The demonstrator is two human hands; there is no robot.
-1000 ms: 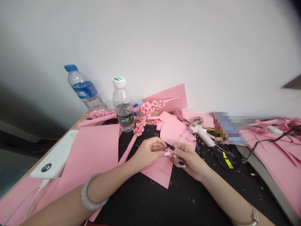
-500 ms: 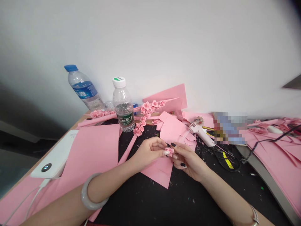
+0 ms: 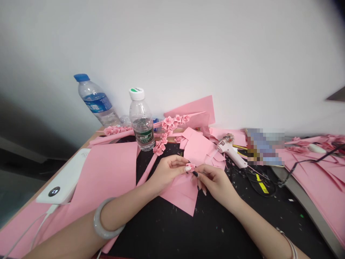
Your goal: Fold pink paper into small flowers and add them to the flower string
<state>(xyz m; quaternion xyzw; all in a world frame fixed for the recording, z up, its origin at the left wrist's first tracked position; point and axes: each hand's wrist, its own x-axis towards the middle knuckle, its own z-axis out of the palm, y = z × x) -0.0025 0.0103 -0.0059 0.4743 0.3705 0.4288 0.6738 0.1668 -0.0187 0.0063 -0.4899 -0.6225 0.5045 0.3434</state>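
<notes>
Between my two hands, over the black table, is a small pink paper flower. My left hand pinches it from the left between thumb and fingers. From the right, my right hand grips its edge with thumb and forefinger, the other fingers curled below. Fingertips partly cover the flower. Beneath the hands lies a sheet of pink paper. Just behind, cut pink paper pieces lie in a loose pile. Paper stems with folded flowers lie beyond my left hand.
A glue gun lies right of the paper pile. A water bottle stands behind my left hand; a blue-capped bottle leans on the wall. A white power bank with a cable rests on pink sheets at left. Scissors lie at right.
My right hand has turned, its thumb now lower at the flower's right edge. The flower has shifted slightly left and up, still held by both hands.
</notes>
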